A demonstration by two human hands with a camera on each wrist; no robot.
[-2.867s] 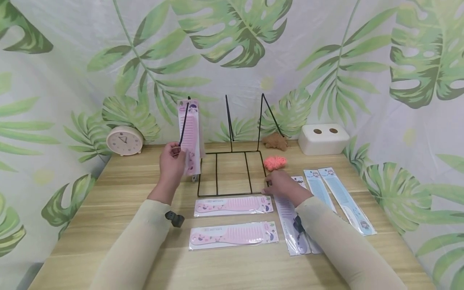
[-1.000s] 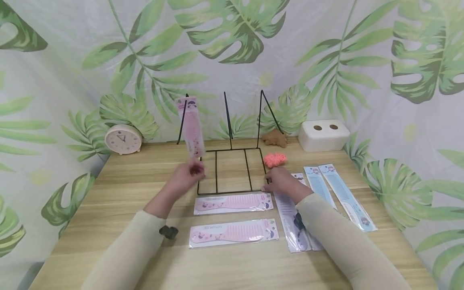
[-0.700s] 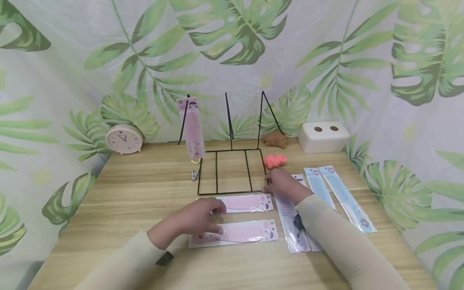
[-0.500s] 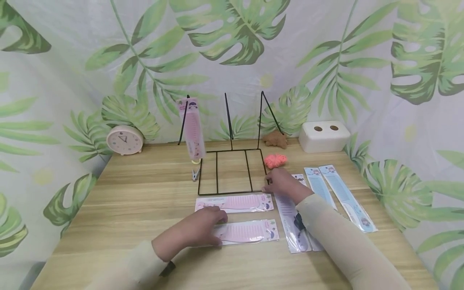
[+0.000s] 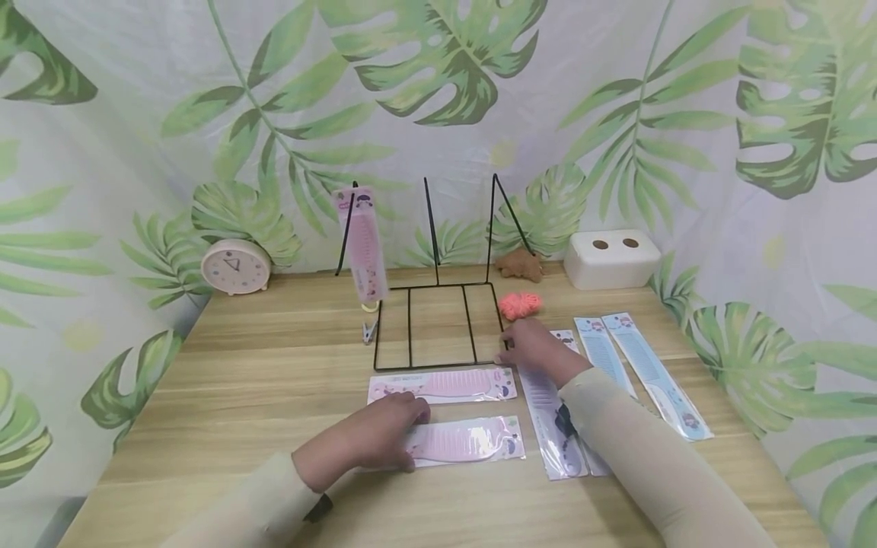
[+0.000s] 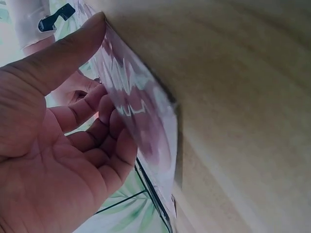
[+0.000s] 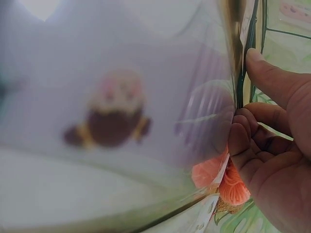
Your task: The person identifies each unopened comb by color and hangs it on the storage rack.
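Note:
My left hand (image 5: 382,432) lies over the left part of the nearer pink packaged comb (image 5: 459,441), hiding its handle. In the left wrist view, the thumb is at one edge of the shiny pack (image 6: 141,97) and the curled fingers are at the other. A second pink packaged comb (image 5: 452,383) lies just beyond. My right hand (image 5: 537,348) pinches the front right corner of a black wire rack (image 5: 473,327). On the rack's left prong hangs another pink packaged comb (image 5: 363,247). Beneath my right hand and forearm lies a purple packaged comb (image 5: 548,418).
Two blue packaged combs (image 5: 658,373) lie at the right. Coral yarn (image 5: 519,305), a brown lump (image 5: 519,265) and a white box with two holes (image 5: 612,259) stand behind. A clip (image 5: 369,332) sits left of the rack, a clock (image 5: 236,266) at back left.
My left hand let go of the comb now hanging on the left prong, came down toward me and took hold of the nearer pink pack, which shifted slightly left. My right hand stayed on the rack.

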